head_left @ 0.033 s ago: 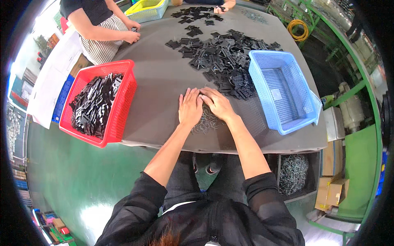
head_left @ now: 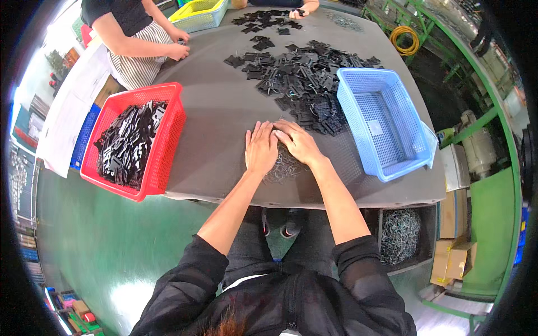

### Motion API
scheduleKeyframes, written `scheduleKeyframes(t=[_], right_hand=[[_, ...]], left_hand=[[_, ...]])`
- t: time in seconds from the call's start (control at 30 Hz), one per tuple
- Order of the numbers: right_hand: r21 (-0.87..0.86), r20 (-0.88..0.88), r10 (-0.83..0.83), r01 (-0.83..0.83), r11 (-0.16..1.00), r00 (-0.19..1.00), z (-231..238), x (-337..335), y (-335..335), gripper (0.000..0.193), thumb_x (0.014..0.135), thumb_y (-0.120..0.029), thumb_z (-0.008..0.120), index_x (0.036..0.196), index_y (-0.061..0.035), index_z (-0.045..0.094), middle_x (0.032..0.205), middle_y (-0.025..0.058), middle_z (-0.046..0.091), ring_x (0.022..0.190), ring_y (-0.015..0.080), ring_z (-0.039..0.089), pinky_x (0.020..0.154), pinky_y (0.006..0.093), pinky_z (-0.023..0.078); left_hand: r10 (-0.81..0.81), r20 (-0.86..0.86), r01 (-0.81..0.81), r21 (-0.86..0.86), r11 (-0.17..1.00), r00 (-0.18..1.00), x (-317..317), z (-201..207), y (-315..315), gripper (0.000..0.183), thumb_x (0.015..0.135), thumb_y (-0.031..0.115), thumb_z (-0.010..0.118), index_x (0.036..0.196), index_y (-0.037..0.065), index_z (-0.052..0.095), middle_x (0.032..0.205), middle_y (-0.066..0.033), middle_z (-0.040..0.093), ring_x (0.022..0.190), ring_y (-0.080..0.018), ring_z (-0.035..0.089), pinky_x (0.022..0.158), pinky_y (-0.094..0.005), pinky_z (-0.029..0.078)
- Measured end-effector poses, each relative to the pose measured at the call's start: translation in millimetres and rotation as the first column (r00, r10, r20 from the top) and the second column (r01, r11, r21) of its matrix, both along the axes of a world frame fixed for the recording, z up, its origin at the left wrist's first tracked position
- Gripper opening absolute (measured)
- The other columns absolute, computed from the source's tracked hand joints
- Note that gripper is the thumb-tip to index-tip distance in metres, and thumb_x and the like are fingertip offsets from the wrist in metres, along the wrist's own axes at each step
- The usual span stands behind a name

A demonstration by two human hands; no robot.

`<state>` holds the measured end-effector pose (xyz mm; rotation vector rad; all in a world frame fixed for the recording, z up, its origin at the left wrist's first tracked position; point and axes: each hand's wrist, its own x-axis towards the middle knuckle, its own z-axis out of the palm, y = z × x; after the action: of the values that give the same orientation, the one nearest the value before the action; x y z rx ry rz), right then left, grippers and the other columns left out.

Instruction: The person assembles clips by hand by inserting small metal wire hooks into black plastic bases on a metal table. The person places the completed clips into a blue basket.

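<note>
We see both hands flat, fingers extended, gripping nothing: left hand and right hand press the wire clips directly beneath them on the tabletop.

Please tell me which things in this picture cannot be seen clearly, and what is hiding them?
- Head view: the small pile of thin grey wire clips is mostly covered by the left hand and right hand, so no grip can be judged.
- The black flat plastic pieces are too small to show their shape.
- The yellow plastic basket is cut off by the top edge.
- The blue plastic basket shows little through its mesh.
</note>
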<state>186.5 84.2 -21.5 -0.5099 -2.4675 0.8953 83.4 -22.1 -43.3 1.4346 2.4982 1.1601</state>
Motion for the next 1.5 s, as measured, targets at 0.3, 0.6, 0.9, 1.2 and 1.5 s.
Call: scheduleKeyframes(t=[0.3, 0.6, 0.9, 1.2, 1.5], right_hand=[[0.707, -0.169, -0.549, 0.489, 0.512, 0.819, 102.7, 111.2, -11.5, 0.044, 0.080, -0.022, 0.066, 0.121, -0.0107, 0.056, 0.120, 0.0159, 0.056, 0.112, 0.0322, 0.054, 0.094, 0.0438, 0.042], [0.626, 0.036, -0.640, 0.482, 0.613, 0.767, 112.6, 109.1, 23.6, 0.034, 0.074, -0.006, 0.060, 0.107, -0.0126, 0.063, 0.077, 0.0107, 0.067, 0.075, 0.0308, 0.065, 0.066, 0.0411, 0.051], [0.561, -0.151, 0.088, 0.012, 0.828, 0.985, 101.6, -71.6, 51.0, 0.018, 0.078, -0.018, 0.065, 0.096, -0.0169, 0.068, 0.081, 0.0099, 0.068, 0.076, 0.0292, 0.066, 0.066, 0.0414, 0.050], [0.624, 0.034, 0.033, -0.047, 0.780, 0.999, 69.5, -69.9, 68.0, 0.017, 0.078, -0.016, 0.064, 0.094, -0.0194, 0.069, 0.096, -0.0029, 0.070, 0.093, 0.0141, 0.063, 0.086, 0.0365, 0.037], [0.432, -0.182, -0.196, 0.257, 0.864, 0.964, 130.3, 0.5, 58.6, 0.022, 0.078, -0.015, 0.062, 0.100, -0.0150, 0.064, 0.089, 0.0092, 0.068, 0.082, 0.0283, 0.066, 0.070, 0.0402, 0.051]], left_hand=[[-0.158, 0.247, 0.091, 0.264, 0.960, 0.956, -21.5, 14.7, -35.6, 0.040, 0.096, 0.024, 0.044, 0.127, -0.001, 0.049, 0.134, -0.0203, 0.047, 0.130, -0.0338, 0.039, 0.109, -0.0397, 0.029], [-0.242, 0.039, 0.231, 0.182, 0.956, 0.970, 8.9, 15.1, -49.3, 0.050, 0.092, 0.031, 0.051, 0.133, 0.004, 0.044, 0.140, -0.0178, 0.040, 0.135, -0.0355, 0.029, 0.111, -0.0478, 0.022], [-0.358, -0.087, 0.366, 0.103, 0.925, 0.930, 16.6, 18.4, -50.0, 0.056, 0.091, 0.034, 0.053, 0.135, 0.001, 0.040, 0.140, -0.0211, 0.038, 0.136, -0.0387, 0.025, 0.110, -0.0499, 0.023], [-0.366, -0.126, 0.359, -0.072, 0.930, 0.922, 28.5, 36.3, -59.7, 0.075, 0.085, 0.048, 0.058, 0.140, 0.004, 0.032, 0.146, -0.0231, 0.025, 0.138, -0.0449, 0.013, 0.111, -0.0561, 0.017], [-0.246, -0.059, 0.250, 0.067, 0.966, 0.967, 17.6, 17.6, -51.4, 0.065, 0.089, 0.041, 0.055, 0.136, 0.000, 0.037, 0.142, -0.0279, 0.028, 0.136, -0.0460, 0.016, 0.110, -0.0544, 0.018]])
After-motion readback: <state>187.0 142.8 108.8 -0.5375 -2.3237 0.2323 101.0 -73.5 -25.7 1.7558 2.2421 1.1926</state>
